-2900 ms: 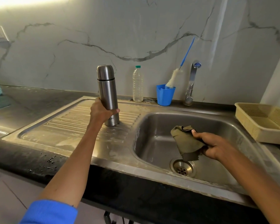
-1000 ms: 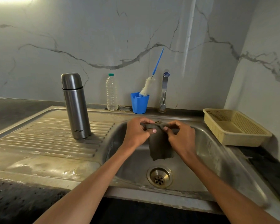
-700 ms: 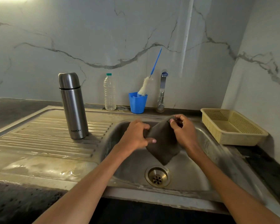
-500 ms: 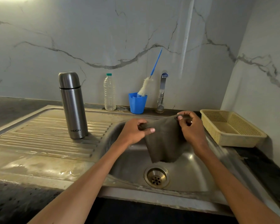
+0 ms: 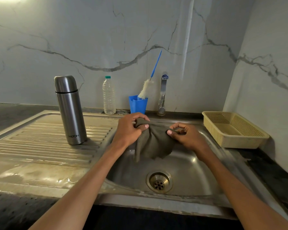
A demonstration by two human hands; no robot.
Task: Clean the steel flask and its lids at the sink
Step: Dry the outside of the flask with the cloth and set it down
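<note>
The steel flask (image 5: 69,110) stands upright on the ribbed drainboard (image 5: 32,146), its cap on, left of the basin. Over the sink basin (image 5: 189,176) both hands hold a dark olive cloth (image 5: 154,143) by its top edge. My left hand (image 5: 129,130) pinches the left corner, my right hand (image 5: 185,136) pinches the right corner, and the cloth hangs down between them above the drain (image 5: 159,181). Neither hand touches the flask.
A clear plastic bottle (image 5: 109,95), a blue cup (image 5: 138,104) holding a bottle brush (image 5: 147,87), and the tap (image 5: 163,93) line the back wall. A beige plastic basket (image 5: 233,128) sits on the counter at the right. Wet patches mark the drainboard's front.
My left hand let go of the flask and joined the right on the cloth. Over the last second the two hands spread and shifted the cloth above the basin; the flask stayed put.
</note>
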